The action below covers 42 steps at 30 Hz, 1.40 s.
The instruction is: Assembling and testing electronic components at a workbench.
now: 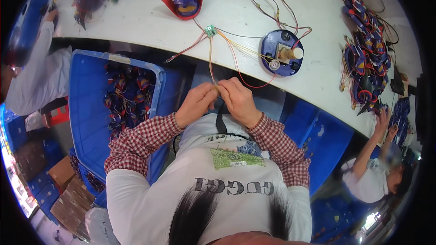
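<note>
My left hand (198,103) and my right hand (239,101) meet just off the table's near edge, fingertips pinched together on thin wires (211,61). Those wires run up to a small green circuit board (210,31) on the table. What exactly sits between the fingertips is too small to make out. From the board, more wires lead to a round dark-blue plastic base (282,53) with a motor-like part and a white wheel on it. Another wire goes to a horned blue and red toy head (185,1) behind the board.
A white table (318,68) stretches across in front of me. On its right lies a long heap of blue and red toy parts (363,59) with wires. A blue bin (84,109) of similar parts stands at my left. Other people sit at the left (38,77) and right (370,172).
</note>
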Motion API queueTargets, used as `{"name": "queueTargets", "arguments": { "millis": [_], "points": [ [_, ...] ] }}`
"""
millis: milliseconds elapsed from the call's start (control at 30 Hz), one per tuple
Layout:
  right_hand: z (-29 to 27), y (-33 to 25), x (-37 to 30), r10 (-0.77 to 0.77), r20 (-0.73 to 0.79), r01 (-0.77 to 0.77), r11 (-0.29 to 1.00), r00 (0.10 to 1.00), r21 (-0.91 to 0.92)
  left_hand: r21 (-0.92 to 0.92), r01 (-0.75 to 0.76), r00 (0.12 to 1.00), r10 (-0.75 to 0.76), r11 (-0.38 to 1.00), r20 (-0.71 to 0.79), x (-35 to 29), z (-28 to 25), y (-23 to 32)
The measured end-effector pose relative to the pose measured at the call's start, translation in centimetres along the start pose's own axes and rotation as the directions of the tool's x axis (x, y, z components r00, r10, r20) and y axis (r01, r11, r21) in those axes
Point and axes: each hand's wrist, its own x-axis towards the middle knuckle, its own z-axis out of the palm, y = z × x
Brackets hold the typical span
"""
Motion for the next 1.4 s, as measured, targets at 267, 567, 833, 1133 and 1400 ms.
{"name": "queueTargets", "arguments": {
  "millis": [267,567,833,1133,1400],
  "points": [
    [-0.1,-0.5,0.5,-0.053,-0.036,0.054,0.998,0.998,0.012,-0.126,0.144,0.989,-0.144,0.982,0.008,-0.6,0.3,1.2],
    [-0.1,-0.5,-0.3,0.232,0.083,-0.246,0.938,0.969,0.244,0.681,-0.416,0.79,0.61,0.603,-0.057,1.0,-4.3,5.4],
    [0.4,-0.7,-0.4,0.482,0.193,-0.506,0.689,0.855,0.52,0.94,-0.324,0.613,0.78,0.104,0.125,10.9,-4.9,7.4],
    [0.3,-0.6,0.1,0.477,0.254,-0.535,0.669,0.841,0.516,0.912,-0.39,0.664,0.725,0.124,0.185,11.5,-5.0,7.7],
    [0.2,-0.7,0.8,0.437,0.262,-0.505,0.661,0.861,0.555,0.67,-0.407,0.76,0.637,0.621,-0.128,11.4,-4.0,7.9]
  ]
}}
